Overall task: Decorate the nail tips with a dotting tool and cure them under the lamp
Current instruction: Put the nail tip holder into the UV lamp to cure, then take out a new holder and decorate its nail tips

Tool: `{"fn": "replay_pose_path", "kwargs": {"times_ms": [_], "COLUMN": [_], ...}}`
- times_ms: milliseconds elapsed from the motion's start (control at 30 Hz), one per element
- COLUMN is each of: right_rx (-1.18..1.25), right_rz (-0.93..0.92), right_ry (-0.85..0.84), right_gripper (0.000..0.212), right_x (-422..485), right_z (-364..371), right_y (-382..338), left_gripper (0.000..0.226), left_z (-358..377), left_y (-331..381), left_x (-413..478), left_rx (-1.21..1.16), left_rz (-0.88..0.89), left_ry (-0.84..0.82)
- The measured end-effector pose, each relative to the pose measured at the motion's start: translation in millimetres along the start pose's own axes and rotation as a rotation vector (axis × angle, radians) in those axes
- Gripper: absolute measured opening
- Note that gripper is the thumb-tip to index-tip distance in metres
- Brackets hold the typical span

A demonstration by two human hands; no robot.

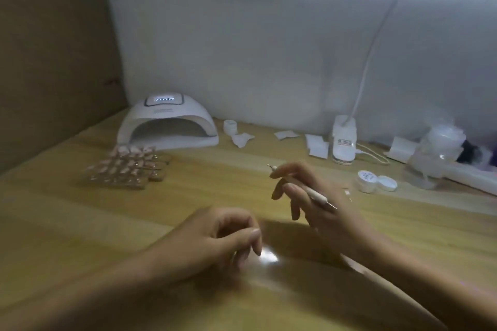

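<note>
Dotting tool (313, 193) pinched loosely in right hand (320, 209) — nail tips (126, 166) racked just beside the lamp (168, 121), well apart from it.
Left hand (215, 239) curled; anything held cannot be told. Tool could be dropped from so slack a grip — or the small white pot (365, 180) knocked.

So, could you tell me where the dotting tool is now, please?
In the head view, the dotting tool is held in the right hand, right of centre above the table, with the white jar just beyond to the right.

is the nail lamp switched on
Powered on: the display on top of the lamp glows with digits. No light shows inside its mouth, so curing seems off.
</note>
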State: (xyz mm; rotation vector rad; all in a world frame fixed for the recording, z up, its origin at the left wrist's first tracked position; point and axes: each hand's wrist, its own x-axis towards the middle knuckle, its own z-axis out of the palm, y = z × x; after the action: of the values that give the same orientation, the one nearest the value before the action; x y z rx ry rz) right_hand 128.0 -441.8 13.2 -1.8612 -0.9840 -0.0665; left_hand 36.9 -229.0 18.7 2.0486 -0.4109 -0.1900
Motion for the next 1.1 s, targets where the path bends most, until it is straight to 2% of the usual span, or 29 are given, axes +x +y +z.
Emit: {"fn": "replay_pose_path", "kwargs": {"times_ms": [67,167,233,300,400,500,600,700,1100], "right_rx": [-0.038,-0.071,-0.078,-0.091,-0.186,-0.352,-0.447,-0.473,-0.537], "right_rz": [0.010,0.020,0.038,0.045,0.000,-0.039,-0.065,-0.059,-0.024], "right_ry": [-0.053,-0.029,-0.028,-0.053,-0.132,-0.225,-0.240,-0.237,-0.230], "right_gripper": [0.004,0.020,0.018,0.015,0.018,0.018,0.016,0.022,0.034], "right_x": [18.6,46.2,61.9,74.3,85.9,94.1,99.5,104.8,106.9], "right_z": [19.1,49.5,66.4,79.0,95.4,115.7,135.9,151.0,155.8], "right_y": [1.6,2.7,2.2,2.3,0.2,-1.7,-7.4,-13.1,-17.9], "left_gripper": [0.022,0.018,0.004,0.007,0.019,0.026,0.025,0.021,0.021], "left_z": [-21.3,-55.6,-75.8,-92.9,-120.7,-152.4,-176.0,-186.7,-194.7], "left_y": [-14.3,-38.4,-52.4,-64.0,-79.0,-94.1,-110.1,-122.3,-127.8], "left_x": [-18.8,-42.7,-56.9,-70.3,-90.3,-103.8,-105.8,-100.4,-91.6], "left_rx": [0.272,0.678,0.798,0.882,0.820,0.758,0.727,0.635,0.441], "left_rz": [-0.021,-0.075,-0.069,-0.058,-0.102,-0.223,-0.341,-0.421,-0.363], "left_ry": [0.125,0.316,0.400,0.430,0.498,0.641,0.704,0.703,0.663]}}
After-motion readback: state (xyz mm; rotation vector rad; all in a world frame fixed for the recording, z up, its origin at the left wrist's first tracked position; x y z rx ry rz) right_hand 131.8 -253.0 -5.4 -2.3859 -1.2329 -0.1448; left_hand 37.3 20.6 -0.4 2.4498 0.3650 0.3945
